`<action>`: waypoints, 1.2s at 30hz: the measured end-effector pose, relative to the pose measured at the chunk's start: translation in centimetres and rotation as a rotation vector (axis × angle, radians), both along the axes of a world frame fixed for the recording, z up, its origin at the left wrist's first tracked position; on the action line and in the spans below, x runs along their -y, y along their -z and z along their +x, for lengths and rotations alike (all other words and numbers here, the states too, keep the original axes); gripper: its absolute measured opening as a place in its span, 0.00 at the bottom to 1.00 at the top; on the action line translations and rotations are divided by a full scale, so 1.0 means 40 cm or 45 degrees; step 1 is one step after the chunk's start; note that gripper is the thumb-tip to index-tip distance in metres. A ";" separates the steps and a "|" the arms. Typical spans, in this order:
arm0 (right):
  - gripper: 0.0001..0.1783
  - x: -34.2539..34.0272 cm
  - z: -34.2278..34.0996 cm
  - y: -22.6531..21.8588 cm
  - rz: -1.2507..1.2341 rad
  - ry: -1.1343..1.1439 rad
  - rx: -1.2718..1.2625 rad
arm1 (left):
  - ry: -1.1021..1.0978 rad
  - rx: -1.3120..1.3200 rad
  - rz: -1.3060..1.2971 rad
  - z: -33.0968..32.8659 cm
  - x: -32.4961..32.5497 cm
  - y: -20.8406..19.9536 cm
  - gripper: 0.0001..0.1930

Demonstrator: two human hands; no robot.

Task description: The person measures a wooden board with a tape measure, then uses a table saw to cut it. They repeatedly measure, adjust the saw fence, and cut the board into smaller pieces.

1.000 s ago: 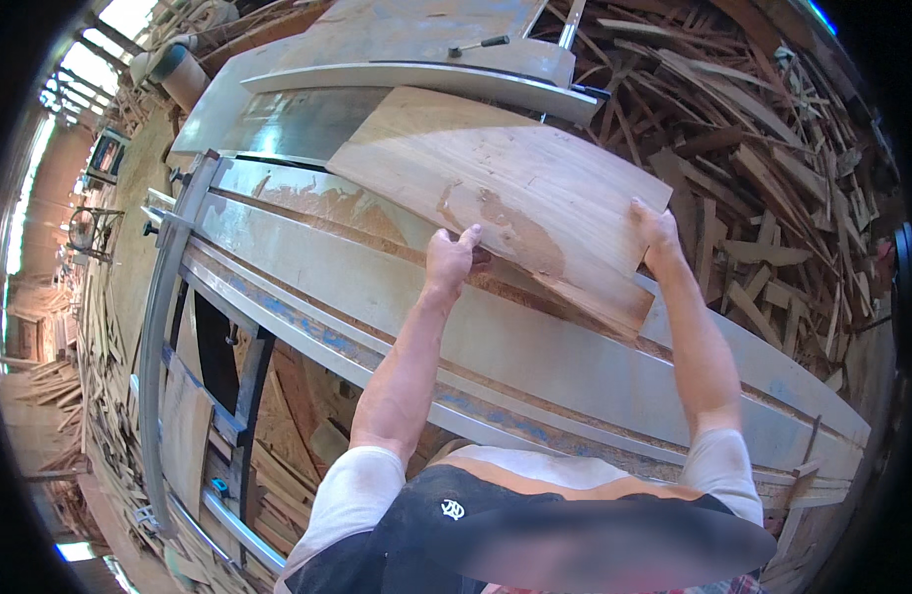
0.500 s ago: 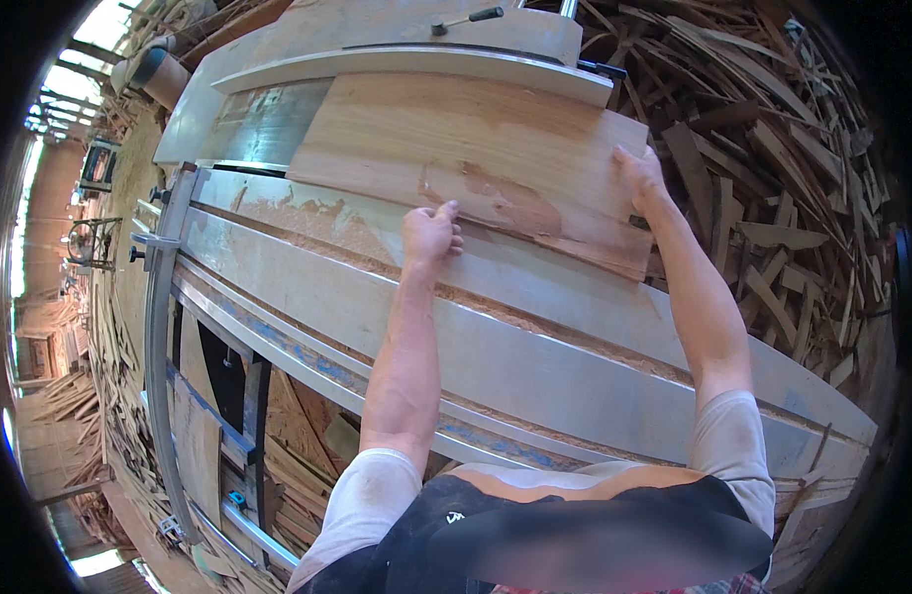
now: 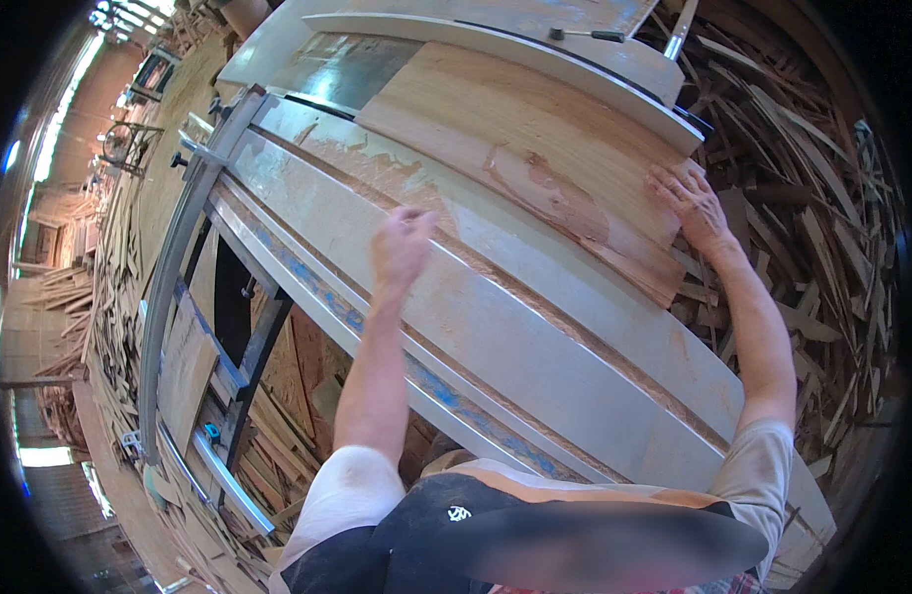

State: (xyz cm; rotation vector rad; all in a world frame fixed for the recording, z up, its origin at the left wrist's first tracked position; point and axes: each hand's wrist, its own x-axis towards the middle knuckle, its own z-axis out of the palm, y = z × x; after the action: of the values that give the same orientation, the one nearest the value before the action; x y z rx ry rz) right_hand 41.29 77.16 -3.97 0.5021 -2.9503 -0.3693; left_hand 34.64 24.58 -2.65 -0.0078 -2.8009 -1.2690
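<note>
Two hands are in view, well apart. One board (image 3: 515, 139) lies flat on one worktop (image 3: 545, 366), its far long edge running along one pale fence (image 3: 614, 94). The board's upper face carries one irregular reddish-brown patch (image 3: 575, 198) near the near edge. Right hand (image 3: 690, 203): placed at the board's right end, fingers spread over the upper face; whether it also clamps the edge from below cannot be told. Left hand (image 3: 405, 243): raised over the worktop on the near side of the board, clear of the board, fingers curled with nothing visible in them; motion blur prevents telling how tightly they close. Two long grooves (image 3: 515, 287) holding sawdust run lengthwise along the worktop on the near side of the board. One dark slot (image 3: 319, 106) shows just beyond the board's left end. One lever (image 3: 593, 36) with a black handle sits behind the fence. One curved grey bar (image 3: 169, 277) extends from the worktop's left end toward the lower left, with one black knob (image 3: 179, 158) beside its upper part. Offcuts (image 3: 803, 168), too many to count, are heaped beyond the worktop on the right; more lie on the left.
</note>
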 end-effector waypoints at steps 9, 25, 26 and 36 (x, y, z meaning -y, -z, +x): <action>0.44 0.022 -0.091 -0.039 0.006 -0.191 0.101 | -0.914 0.180 0.500 0.114 0.541 0.188 0.38; 0.49 0.164 -0.186 -0.114 0.218 -0.215 0.393 | -0.946 0.207 0.323 0.109 0.500 0.186 0.50; 0.51 0.167 -0.184 -0.123 0.250 -0.193 0.449 | -0.923 0.208 0.337 0.110 0.501 0.187 0.49; 0.45 0.146 -0.184 -0.102 0.199 -0.345 0.321 | -0.940 0.125 0.372 0.102 0.512 0.206 0.41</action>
State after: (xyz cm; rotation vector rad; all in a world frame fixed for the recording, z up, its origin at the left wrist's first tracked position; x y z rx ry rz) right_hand 33.95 71.33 0.13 1.0259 -3.0419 -0.5419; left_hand 38.70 4.11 -10.90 1.0118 -2.2661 -1.4406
